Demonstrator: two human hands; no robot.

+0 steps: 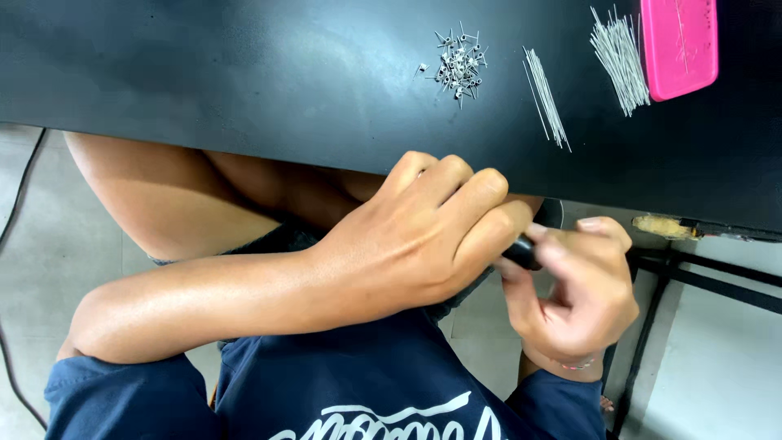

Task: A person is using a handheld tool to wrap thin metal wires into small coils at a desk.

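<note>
Both hands meet just below the near edge of the black desk [244,81], working on a small black tool [521,253] pinched between them; the left hand [407,244] has its grip curled closed over one end, knuckles up, and the right hand [582,297] closes its thumb and fingertips on the other end, so only a short dark, rounded stretch of the tool shows and its full shape cannot be told. Judging by what lies on the desk, part of the work looks done and part left: a small heap of tiny bent metal pieces [459,61] with looped heads sits well apart from two bundles of straight wires, a thin one [546,98] and a thicker fanned one [621,61] touching a pink tray [680,45]. The wires are fine, stiff and bright against the matte, smooth desk top; the tray is glossy plastic with rounded corners and holds a few wires
</note>
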